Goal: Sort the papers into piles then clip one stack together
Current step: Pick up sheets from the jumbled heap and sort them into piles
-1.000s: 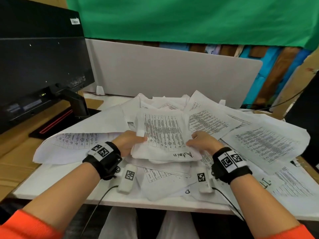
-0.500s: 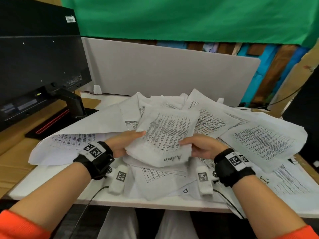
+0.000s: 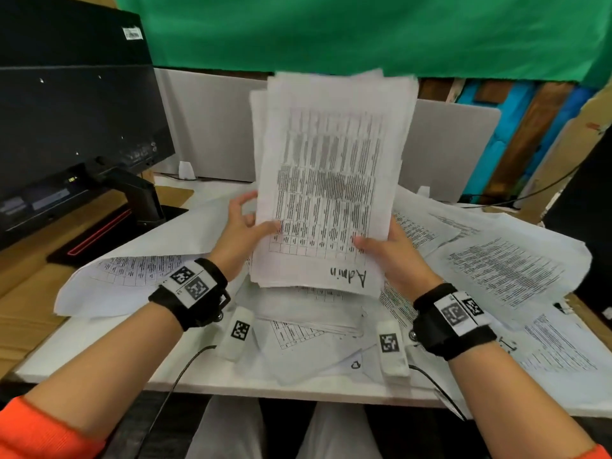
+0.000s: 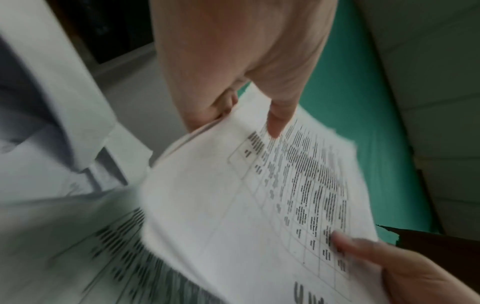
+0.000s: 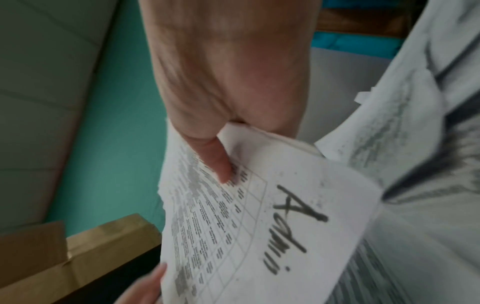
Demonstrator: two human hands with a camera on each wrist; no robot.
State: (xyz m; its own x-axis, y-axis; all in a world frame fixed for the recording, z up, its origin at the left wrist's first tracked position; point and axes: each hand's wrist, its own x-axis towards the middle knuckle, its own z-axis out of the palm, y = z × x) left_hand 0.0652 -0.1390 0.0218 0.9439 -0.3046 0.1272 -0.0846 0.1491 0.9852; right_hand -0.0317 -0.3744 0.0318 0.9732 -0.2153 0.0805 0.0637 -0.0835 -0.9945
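I hold a stack of printed sheets (image 3: 328,180) marked "Admin" upright above the desk. My left hand (image 3: 246,226) pinches its lower left edge, thumb on the front (image 4: 276,121). My right hand (image 3: 387,250) grips the lower right edge, thumb pressed on the printed table (image 5: 218,162). The handwritten "Admin" (image 5: 291,228) sits at the sheet's bottom margin. The stack's lower edge hangs just above the loose papers (image 3: 506,273) spread over the desk (image 3: 99,356). No clip shows in any view.
A black monitor (image 3: 73,120) on a stand fills the left. A grey divider panel (image 3: 450,154) stands behind the papers, green cloth above it. Cardboard lies at the left edge (image 3: 23,313). A cable (image 3: 178,382) runs off the desk's near edge.
The "Admin" stack has been lifted from lying on the pile to standing upright in both hands; the hands rose and moved away from me.
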